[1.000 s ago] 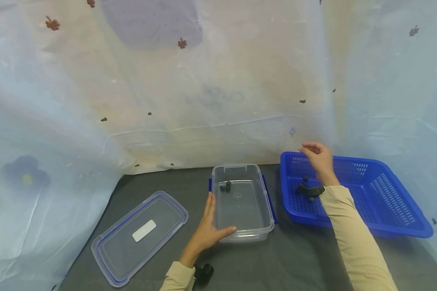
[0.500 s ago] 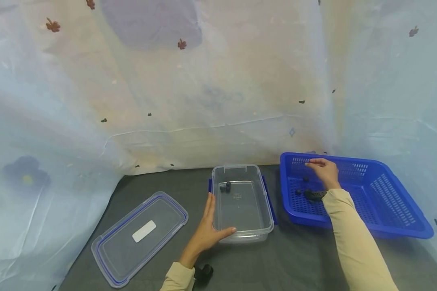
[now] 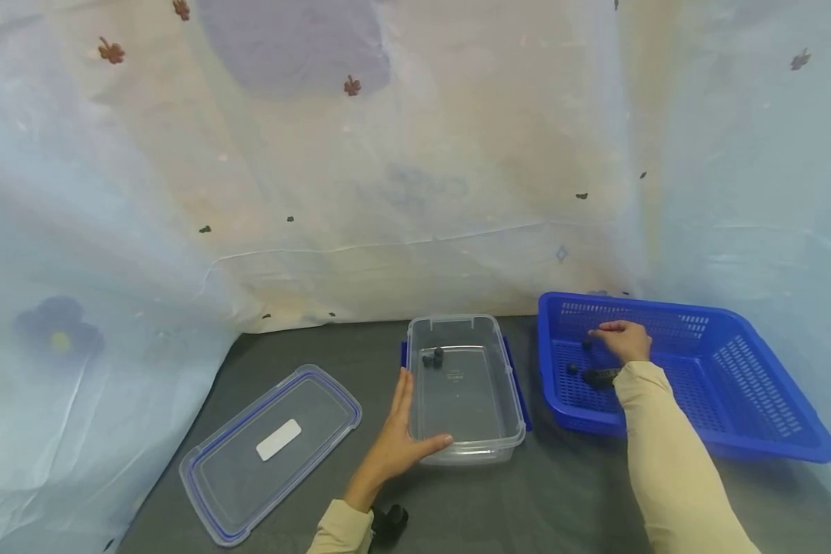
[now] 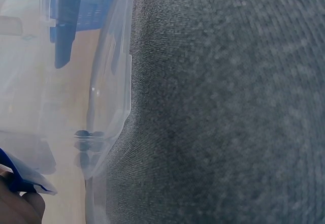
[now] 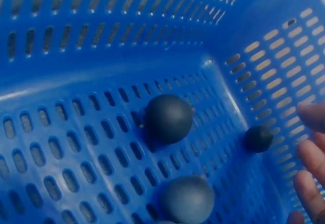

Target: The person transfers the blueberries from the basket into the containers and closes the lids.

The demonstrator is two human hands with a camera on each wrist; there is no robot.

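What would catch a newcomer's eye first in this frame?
The bright blue basket at the right, where the right hand reaches in beside small dark balls. At centre, the left hand rests against a clear container holding a few dark balls, with its lid lying to the left.

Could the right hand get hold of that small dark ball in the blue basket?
Probably yes. The right hand hovers inside the blue basket, its fingers beside the small dark ball, nothing between them.

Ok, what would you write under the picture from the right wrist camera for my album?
Three dark balls on the floor of a blue basket, with the right hand's fingertips close beside them.
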